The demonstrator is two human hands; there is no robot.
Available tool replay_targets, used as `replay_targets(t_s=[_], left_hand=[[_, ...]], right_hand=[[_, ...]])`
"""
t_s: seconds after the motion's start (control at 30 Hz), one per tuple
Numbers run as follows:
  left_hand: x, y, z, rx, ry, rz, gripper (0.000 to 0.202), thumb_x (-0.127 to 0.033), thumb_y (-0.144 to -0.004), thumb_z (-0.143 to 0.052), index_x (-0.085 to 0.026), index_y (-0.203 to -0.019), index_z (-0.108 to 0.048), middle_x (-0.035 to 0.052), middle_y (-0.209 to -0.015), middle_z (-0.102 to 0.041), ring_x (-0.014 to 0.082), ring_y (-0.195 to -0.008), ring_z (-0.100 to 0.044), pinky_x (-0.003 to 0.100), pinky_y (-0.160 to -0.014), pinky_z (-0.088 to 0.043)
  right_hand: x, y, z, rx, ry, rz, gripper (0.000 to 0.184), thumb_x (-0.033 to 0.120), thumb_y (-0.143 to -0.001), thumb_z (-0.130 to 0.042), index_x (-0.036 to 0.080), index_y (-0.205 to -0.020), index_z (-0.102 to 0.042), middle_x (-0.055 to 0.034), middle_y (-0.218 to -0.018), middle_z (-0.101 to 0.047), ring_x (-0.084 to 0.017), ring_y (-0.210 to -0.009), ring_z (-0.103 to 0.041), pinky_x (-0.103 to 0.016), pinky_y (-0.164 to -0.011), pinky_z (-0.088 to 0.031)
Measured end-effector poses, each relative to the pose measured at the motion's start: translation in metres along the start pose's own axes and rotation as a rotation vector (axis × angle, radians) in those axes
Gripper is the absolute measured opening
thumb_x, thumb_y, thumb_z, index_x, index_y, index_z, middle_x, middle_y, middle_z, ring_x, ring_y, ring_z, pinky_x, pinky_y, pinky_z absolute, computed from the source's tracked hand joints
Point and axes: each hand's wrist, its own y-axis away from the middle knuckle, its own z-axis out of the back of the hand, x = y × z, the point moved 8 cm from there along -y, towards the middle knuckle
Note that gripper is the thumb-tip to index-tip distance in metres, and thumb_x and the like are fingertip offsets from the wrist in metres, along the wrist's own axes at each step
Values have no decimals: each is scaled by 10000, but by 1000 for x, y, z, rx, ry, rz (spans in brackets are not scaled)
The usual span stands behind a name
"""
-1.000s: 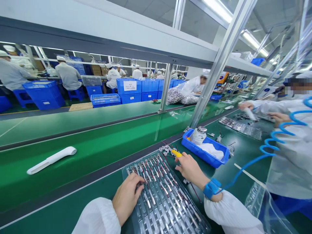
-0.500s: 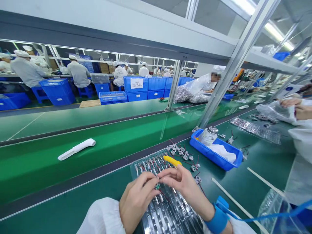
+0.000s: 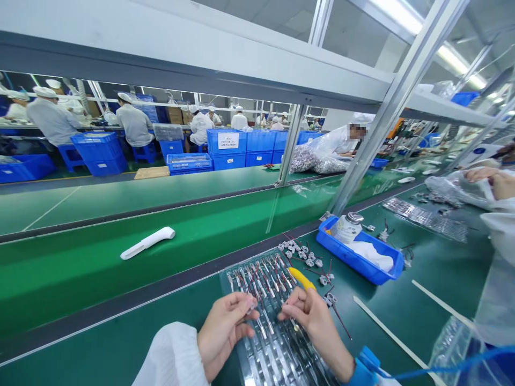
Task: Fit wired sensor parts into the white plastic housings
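Note:
My left hand (image 3: 225, 333) is pinched over the left part of a clear plastic tray (image 3: 267, 356), on a small grey part (image 3: 252, 307) mostly hidden by the fingertips. Thin dark and red wires rise near it. My right hand (image 3: 311, 320) is closed above the tray's right side. From behind its knuckles a curved yellow handle (image 3: 301, 278) sticks out, and a small metal end shows below the fingers; the rest of this tool is hidden. Slim metal pieces with red wires (image 3: 261, 276) fill the tray's far rows. A blue wrist strap (image 3: 364, 367) is around my right wrist.
Small grey wired parts (image 3: 308, 257) lie loose beyond the tray. To the right stands a blue bin (image 3: 362, 254) with a bottle (image 3: 348, 228) and white cloth. A white handle-shaped housing (image 3: 148, 242) lies on the green conveyor (image 3: 225, 228). A co-worker's hands (image 3: 493, 179) are at far right.
My hands have come apart: the right moved right and down with the yellow handle, the left slightly back. A small green piece between them is out of sight. The white housing slid right.

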Motion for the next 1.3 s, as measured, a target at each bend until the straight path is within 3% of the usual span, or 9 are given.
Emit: replay_targets(t_s=[0.1,0.23,0.47,0.67,0.77,0.87,0.97,1.13,1.3], left_hand=[[11,1,-10,24,99,39,482,-481,-444,-809,-122,-690,-602,17,-681,-575,89,-606,-502,158,-463,-410],[16,1,-22,90,171,40,499,-472,-440,-816,-114,-715,-605,11,-636,-574,66,-537,-474,164,-469,-377],[12,4,-19,143,126,1,446,-446,-518,-791,-119,-763,-612,1,-575,-567,92,-534,-519,190,-497,-369],[1,7,-29,219,-20,-162,327,-348,-551,-794,-108,-709,-636,28,-598,-597,140,-531,-566,248,-545,-416],[-10,9,-33,235,-89,-251,286,-347,-574,-767,-129,-704,-635,32,-704,-595,138,-534,-567,268,-564,-442],[-19,11,-23,125,-238,-295,246,-376,-658,-668,-162,-756,-599,28,-750,-570,137,-574,-556,235,-522,-443],[-15,14,-18,90,-452,-247,256,-419,-763,-488,-175,-771,-562,4,-694,-493,110,-451,-464,225,-411,-390],[-9,24,-36,184,-777,-402,166,-292,-820,-425,-183,-792,-547,37,-745,-502,183,-684,-515,281,-682,-408],[-9,20,-36,127,-704,-403,205,-263,-807,-439,-200,-615,-477,31,-723,-483,191,-682,-488,273,-649,-363]], right_hand=[[9,9,-12,81,-348,-98,273,426,-714,-562,205,-686,-405,69,-529,-493,-64,-331,-433,-192,-341,-302],[23,23,-30,95,-483,-171,437,543,-588,-669,179,-617,-428,57,-546,-526,3,-295,-305,-161,-297,-164],[23,24,-36,70,-536,-238,535,629,-503,-681,197,-584,-376,66,-503,-520,9,-283,-272,-167,-290,-129],[-9,31,-49,36,-611,-420,595,786,-528,-497,205,-639,-438,99,-417,-386,-5,-290,-160,-186,-298,-49],[-8,33,-52,40,-620,-422,618,805,-527,-468,197,-641,-480,88,-423,-370,-19,-315,-183,-185,-306,-45],[9,33,-54,150,-627,-344,627,790,-629,-375,179,-515,-455,92,-387,-283,-13,-306,-141,-182,-305,-50],[17,35,-59,266,-665,-351,652,785,-667,-314,176,-470,-438,106,-358,-199,-11,-300,-87,-179,-308,-42],[6,39,-66,235,-704,-459,652,834,-541,-394,190,-596,-478,103,-402,-273,-13,-326,-131,-164,-316,-52],[14,42,-63,195,-642,-378,569,762,-629,-436,198,-573,-397,89,-441,-324,-19,-348,-196,-172,-341,-97]])
